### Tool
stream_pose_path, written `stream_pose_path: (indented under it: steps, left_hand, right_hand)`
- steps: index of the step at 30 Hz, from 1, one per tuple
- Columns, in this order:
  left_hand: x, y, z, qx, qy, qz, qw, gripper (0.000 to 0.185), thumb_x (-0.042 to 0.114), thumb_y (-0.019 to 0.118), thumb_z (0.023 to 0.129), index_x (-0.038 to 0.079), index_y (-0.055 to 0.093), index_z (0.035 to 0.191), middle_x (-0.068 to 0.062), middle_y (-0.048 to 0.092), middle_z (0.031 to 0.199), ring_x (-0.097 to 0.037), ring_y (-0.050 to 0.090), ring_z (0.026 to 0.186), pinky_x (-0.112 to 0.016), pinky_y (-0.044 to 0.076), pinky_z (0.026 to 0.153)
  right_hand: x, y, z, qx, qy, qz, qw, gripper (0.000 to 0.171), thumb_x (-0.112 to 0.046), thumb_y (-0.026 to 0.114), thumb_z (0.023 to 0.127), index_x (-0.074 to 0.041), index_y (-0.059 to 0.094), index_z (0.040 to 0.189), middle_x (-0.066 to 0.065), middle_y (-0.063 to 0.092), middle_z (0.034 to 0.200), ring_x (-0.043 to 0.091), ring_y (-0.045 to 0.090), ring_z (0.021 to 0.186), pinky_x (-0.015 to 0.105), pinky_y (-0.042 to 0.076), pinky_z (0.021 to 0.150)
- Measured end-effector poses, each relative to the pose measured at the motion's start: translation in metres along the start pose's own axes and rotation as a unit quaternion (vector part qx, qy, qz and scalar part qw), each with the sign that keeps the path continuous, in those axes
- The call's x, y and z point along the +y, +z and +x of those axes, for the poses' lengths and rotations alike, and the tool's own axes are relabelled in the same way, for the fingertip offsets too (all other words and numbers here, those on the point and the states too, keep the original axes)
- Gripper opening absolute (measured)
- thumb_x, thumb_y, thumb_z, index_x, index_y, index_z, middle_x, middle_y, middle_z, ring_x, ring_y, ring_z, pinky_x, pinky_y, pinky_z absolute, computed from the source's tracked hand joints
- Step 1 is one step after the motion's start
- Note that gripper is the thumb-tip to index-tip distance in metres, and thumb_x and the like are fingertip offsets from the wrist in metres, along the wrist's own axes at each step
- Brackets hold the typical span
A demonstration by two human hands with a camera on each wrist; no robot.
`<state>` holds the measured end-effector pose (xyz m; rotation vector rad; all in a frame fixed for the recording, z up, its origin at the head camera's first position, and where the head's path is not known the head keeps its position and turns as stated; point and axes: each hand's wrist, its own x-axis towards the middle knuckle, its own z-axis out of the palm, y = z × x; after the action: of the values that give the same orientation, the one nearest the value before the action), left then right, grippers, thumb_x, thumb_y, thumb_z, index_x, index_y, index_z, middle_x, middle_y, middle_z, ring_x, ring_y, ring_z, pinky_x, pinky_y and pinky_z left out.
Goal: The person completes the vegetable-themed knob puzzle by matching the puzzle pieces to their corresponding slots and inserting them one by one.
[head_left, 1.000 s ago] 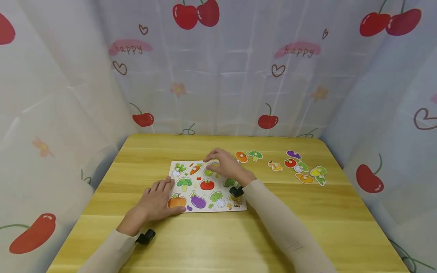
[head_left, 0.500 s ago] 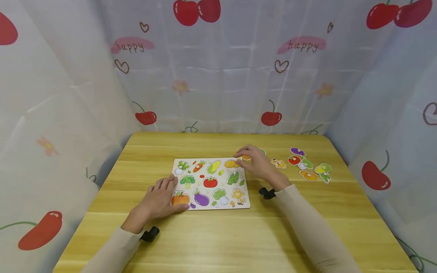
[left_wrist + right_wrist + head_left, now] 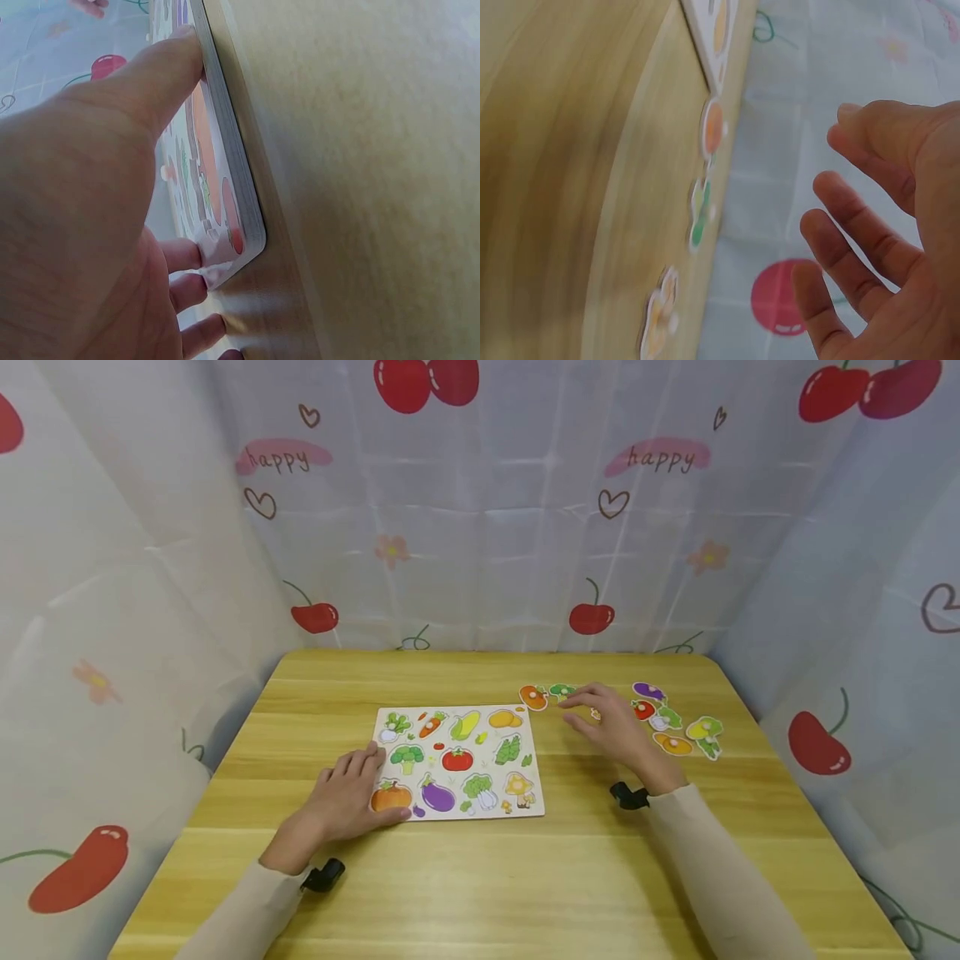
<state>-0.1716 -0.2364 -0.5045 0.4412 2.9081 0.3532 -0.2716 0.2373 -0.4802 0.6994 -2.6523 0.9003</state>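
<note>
A white vegetable puzzle board [image 3: 530, 777] lies flat on the wooden table [image 3: 480, 877]. My left hand [image 3: 352, 793] rests open on its near-left corner; in the left wrist view the thumb [image 3: 161, 82] presses the board's edge [image 3: 241, 202]. My right hand [image 3: 600, 714] hovers open and holds nothing, fingers spread, to the right of the board over loose pieces. Nearest to it are an orange piece [image 3: 533, 697], a green broccoli piece [image 3: 561, 691] and a small yellow piece [image 3: 658, 319]. The right wrist view shows the orange piece [image 3: 713, 127] and the green piece [image 3: 700, 217] ahead of the fingers.
More loose pieces lie at the table's far right: a purple eggplant [image 3: 648, 692], a red tomato [image 3: 642, 710], an orange one [image 3: 672, 744] and a yellow-green one [image 3: 703, 731]. Cherry-print curtains [image 3: 480, 527] close in the table on three sides.
My right hand has left the board's top row and moved right, past the orange piece, to above the loose pieces. The left hand and the board have stayed put.
</note>
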Motion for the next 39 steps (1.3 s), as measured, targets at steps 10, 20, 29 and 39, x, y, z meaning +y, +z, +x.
stream_pose_path:
  steps: [10, 20, 29, 39]
  left_hand:
    - [-0.001, 0.001, -0.001, 0.006, 0.002, -0.003, 1.0000, 0.123, 0.081, 0.076, 0.099, -0.002, 0.034, 0.181, -0.026, 0.031, 0.191, -0.054, 0.038, 0.169, -0.082, 0.037, 0.130]
    - [-0.002, 0.001, 0.001, 0.016, 0.006, -0.001, 0.9998, 0.122, 0.081, 0.075, 0.099, -0.002, 0.036, 0.180, -0.026, 0.032, 0.191, -0.053, 0.039, 0.169, -0.081, 0.039, 0.129]
    - [-0.003, 0.001, 0.001, 0.015, 0.005, -0.004, 0.9999, 0.123, 0.081, 0.077, 0.099, -0.002, 0.036, 0.180, -0.026, 0.033, 0.190, -0.053, 0.040, 0.169, -0.081, 0.039, 0.129]
    - [-0.004, 0.002, 0.001, 0.012, 0.003, -0.006, 0.9999, 0.124, 0.082, 0.076, 0.099, -0.002, 0.034, 0.181, -0.026, 0.032, 0.191, -0.053, 0.039, 0.170, -0.081, 0.038, 0.129]
  right_hand:
    - [0.041, -0.029, -0.028, 0.019, 0.043, -0.024, 0.999, 0.024, -0.009, 0.083, 0.109, -0.001, 0.084, 0.131, 0.024, 0.078, 0.139, 0.050, 0.069, 0.133, 0.073, 0.055, 0.111]
    - [0.090, -0.063, -0.054, 0.019, 0.132, -0.047, 0.990, 0.034, -0.015, 0.080, 0.112, -0.001, 0.080, 0.144, 0.033, 0.069, 0.146, 0.056, 0.068, 0.131, 0.075, 0.056, 0.106]
    - [0.134, -0.085, -0.079, 0.030, 0.190, -0.044, 0.980, 0.039, -0.018, 0.074, 0.116, 0.003, 0.074, 0.148, 0.040, 0.065, 0.151, 0.057, 0.067, 0.126, 0.069, 0.056, 0.100]
    - [0.164, -0.095, -0.098, 0.027, 0.236, -0.042, 0.970, 0.050, -0.027, 0.075, 0.116, 0.005, 0.070, 0.154, 0.041, 0.065, 0.155, 0.062, 0.067, 0.132, 0.075, 0.056, 0.105]
